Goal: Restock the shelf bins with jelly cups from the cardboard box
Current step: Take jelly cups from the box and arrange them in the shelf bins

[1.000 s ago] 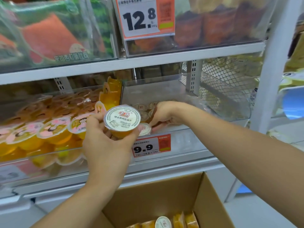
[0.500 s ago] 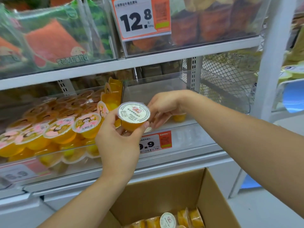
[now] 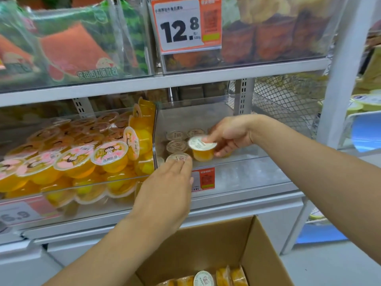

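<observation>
Right hand (image 3: 228, 134) is pinching an upright jelly cup (image 3: 201, 149) over the clear bin (image 3: 243, 159), open floor lying just right of the seated cups (image 3: 177, 145); left hand (image 3: 167, 195) is hovering flat, fingers straight, holding nothing.

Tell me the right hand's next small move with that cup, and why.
Probably lower the jelly cup into the bare spot beside the cups already in the clear bin and let go: the right hand holds it just above the bin floor, next to those rows.

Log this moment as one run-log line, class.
right hand: holds jelly cup inside clear bin | left hand: open at bin front | cardboard box: cups left
</observation>
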